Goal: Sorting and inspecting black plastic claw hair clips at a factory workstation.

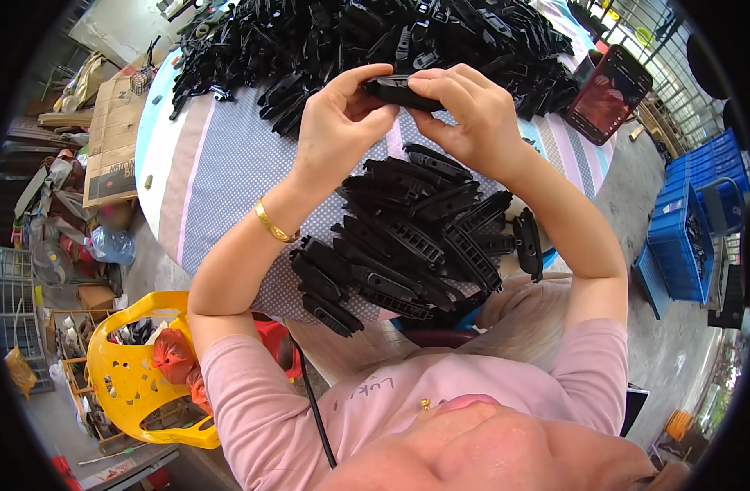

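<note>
Between my two hands, over the table, is a long black plastic part (pixel 401 90) with rounded ends. My left hand (pixel 334 123) grips its left end, thumb below and index finger over the top. On the right end, my right hand (pixel 469 114) pinches it with thumb and fingers. Below my hands, at the table's near edge, lies a pile of similar black plastic parts (pixel 408 237), some showing ribbed, ladder-like undersides. A much larger heap of black pieces (pixel 334 41) covers the far side of the table. What exactly the part is, I cannot tell.
The round table wears a dotted and striped cloth (pixel 219 172). A phone (pixel 611 94) stands tilted at its right edge. Blue crates (pixel 678 237) are on the floor at right. To the left are a yellow plastic chair (pixel 117 368) with red bags and a cardboard box (pixel 113 139).
</note>
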Motion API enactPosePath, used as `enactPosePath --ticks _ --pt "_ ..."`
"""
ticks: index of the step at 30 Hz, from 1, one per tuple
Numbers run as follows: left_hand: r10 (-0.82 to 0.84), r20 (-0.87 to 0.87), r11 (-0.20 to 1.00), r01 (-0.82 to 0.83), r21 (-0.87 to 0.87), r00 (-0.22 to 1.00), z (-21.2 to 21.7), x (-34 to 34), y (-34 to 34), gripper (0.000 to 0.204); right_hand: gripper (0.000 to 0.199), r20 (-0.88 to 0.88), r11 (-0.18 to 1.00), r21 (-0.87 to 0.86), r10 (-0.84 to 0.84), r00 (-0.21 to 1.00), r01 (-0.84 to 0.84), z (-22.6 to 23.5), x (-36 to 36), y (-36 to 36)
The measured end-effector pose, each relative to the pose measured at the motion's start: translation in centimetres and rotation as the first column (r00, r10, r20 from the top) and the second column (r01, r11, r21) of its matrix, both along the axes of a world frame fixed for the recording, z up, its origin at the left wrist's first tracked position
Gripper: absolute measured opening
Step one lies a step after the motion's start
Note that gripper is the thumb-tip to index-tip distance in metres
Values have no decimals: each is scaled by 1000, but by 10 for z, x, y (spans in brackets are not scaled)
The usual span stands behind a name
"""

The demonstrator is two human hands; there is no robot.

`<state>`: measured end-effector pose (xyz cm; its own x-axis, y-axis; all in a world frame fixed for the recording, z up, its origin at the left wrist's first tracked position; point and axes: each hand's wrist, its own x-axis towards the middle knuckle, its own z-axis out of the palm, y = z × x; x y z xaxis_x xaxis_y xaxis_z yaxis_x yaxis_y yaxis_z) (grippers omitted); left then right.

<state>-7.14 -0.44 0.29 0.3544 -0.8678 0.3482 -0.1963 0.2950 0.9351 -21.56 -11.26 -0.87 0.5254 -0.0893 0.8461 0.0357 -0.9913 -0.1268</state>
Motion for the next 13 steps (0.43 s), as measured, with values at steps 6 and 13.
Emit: enactPosePath --ticks 6,13 --pt "-44 164 992 25 120 985 4 20 0 32 42 -15 1000 -19 20 1000 -20 5 4 -2" --pt "-52 428 998 63 -13 903 5 26 0 29 56 -300 843 535 245 922 -50 5 -2 -17"
